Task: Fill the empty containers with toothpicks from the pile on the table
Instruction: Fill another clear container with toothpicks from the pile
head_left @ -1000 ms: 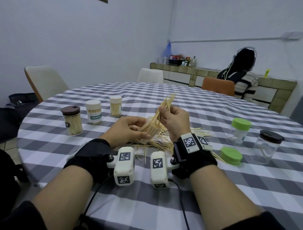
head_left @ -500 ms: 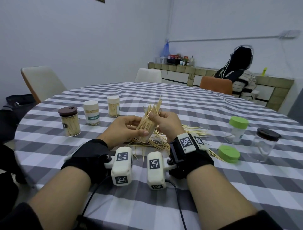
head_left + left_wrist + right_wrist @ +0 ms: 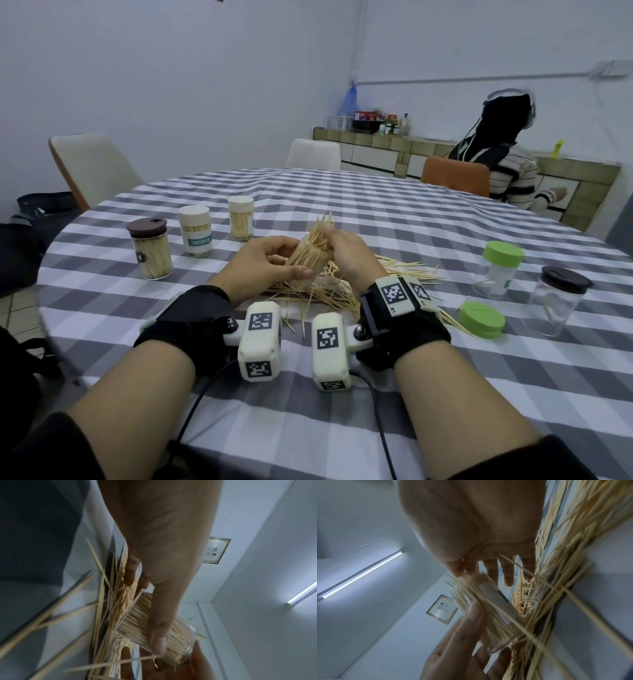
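Progress looks past halfway to me: three capped jars point(image 3: 149, 249) packed with toothpicks stand at the bench's point(image 3: 411, 219) left, while the green-lidded container point(image 3: 500, 270) and dark-lidded jar point(image 3: 555, 301) on the right look nearly empty. My left hand point(image 3: 263, 263) grips a clear container point(image 3: 164, 632) already crammed, tilted over the toothpick pile point(image 3: 342, 287); my right hand point(image 3: 346, 253) pinches the bristling ends at its mouth. I judge its green lid point(image 3: 482, 319) goes on next.

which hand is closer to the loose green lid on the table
Right. The right hand is at the toothpick jar, on the loose green lid's side; the left hand grips the jar farther away.
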